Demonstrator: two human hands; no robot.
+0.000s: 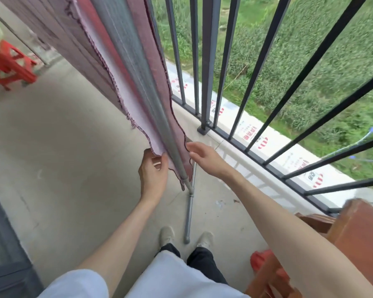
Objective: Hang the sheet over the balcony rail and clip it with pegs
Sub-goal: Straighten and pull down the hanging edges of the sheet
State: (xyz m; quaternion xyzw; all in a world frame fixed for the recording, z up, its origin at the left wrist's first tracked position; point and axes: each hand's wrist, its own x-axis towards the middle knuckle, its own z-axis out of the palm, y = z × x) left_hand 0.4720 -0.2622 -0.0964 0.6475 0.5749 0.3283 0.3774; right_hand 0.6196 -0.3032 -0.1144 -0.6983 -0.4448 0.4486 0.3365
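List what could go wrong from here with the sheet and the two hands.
1. Only the left hand pinches the sheet; the right hand is open beside the other edge, so that side could slide off the metal pole.
2. No pegs show, so wind could lift the cloth.
3. The pole's foot stands between the shoes; a step could knock it.
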